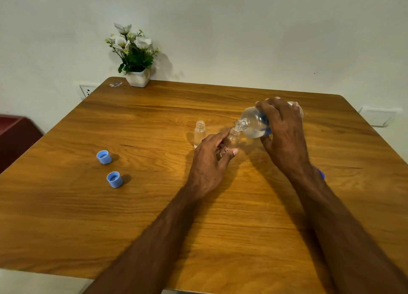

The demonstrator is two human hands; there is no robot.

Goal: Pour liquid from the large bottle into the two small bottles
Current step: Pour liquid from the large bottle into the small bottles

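While tipped, large bottle (256, 122) meets small bottle (233, 136) mouth.

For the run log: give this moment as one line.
right hand: tilts large bottle | left hand: holds small bottle | mouths: meeting | second small bottle: upright, uncapped

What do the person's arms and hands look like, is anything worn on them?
Both forearms are bare, with no sleeves in view. The left hand and right hand wear no gloves, and no rings or watch are visible. They are ordinary human hands, with no cables or markings.
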